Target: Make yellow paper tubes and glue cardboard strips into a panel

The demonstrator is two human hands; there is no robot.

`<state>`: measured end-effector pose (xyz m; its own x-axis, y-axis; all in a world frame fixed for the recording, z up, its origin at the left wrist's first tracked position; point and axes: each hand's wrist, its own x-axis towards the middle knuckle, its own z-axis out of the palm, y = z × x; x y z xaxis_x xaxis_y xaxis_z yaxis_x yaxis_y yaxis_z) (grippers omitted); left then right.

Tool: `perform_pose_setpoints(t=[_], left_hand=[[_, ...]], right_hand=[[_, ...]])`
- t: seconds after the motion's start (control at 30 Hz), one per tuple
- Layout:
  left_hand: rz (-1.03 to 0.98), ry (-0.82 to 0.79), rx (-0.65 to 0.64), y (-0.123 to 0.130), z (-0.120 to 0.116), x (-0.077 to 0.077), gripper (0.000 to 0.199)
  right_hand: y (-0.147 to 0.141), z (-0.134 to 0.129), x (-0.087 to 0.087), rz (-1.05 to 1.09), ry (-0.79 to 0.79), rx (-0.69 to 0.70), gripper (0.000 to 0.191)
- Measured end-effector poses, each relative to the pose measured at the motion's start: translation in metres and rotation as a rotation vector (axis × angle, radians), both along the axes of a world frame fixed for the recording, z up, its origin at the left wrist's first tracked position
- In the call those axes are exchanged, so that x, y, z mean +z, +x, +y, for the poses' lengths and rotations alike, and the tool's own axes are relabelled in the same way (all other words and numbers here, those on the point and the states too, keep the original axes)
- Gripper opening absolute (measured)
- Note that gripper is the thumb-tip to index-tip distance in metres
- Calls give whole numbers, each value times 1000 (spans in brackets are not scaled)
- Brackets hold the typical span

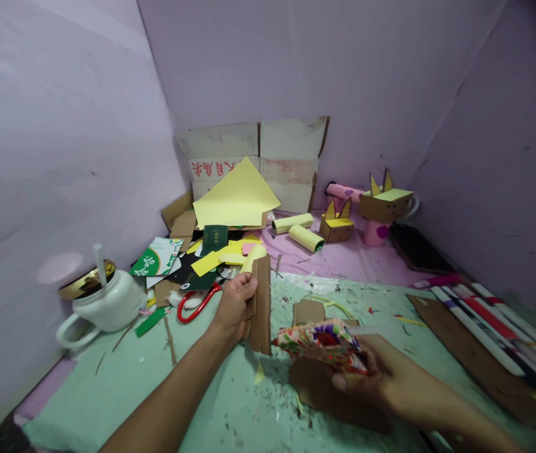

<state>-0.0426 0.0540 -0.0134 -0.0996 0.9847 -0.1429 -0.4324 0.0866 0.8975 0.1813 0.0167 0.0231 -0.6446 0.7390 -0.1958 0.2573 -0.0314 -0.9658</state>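
My left hand (234, 307) is closed around a brown cardboard strip (262, 308), held upright near the middle of the table. In my right hand (374, 371) is a glue gun (319, 343) covered in bright multicoloured patches; a translucent stick shows behind it. The gun's tip points left and is at or just beside the lower edge of the strip; contact cannot be made out. Below the gun lies a larger cardboard piece (329, 390), with a smaller cardboard piece (309, 311) behind it. Red-handled scissors (197, 308) rest left of my left hand, their blades hidden.
A white pot (117, 305) stands at the left. Paper scraps (159, 258) and a yellow sheet (234, 198) lie at the back. Yellow rolls (306, 238), cardboard animal figures (384, 204), a phone (421, 247) and several markers (480, 327) are on the right.
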Motion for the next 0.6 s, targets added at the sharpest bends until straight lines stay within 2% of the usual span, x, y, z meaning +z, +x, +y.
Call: perform_pose_setpoints(t=[0.2, 0.43, 0.6], left_hand=[[13, 7, -3, 1, -1, 0, 32], [22, 0, -2, 1, -1, 0, 32], [25, -10, 8, 0, 1, -1, 32]], right_hand=[[-2, 1, 0, 11, 96, -86, 14], [-3, 3, -2, 2, 42, -63, 23], [-1, 1, -2, 1, 3, -26, 20]])
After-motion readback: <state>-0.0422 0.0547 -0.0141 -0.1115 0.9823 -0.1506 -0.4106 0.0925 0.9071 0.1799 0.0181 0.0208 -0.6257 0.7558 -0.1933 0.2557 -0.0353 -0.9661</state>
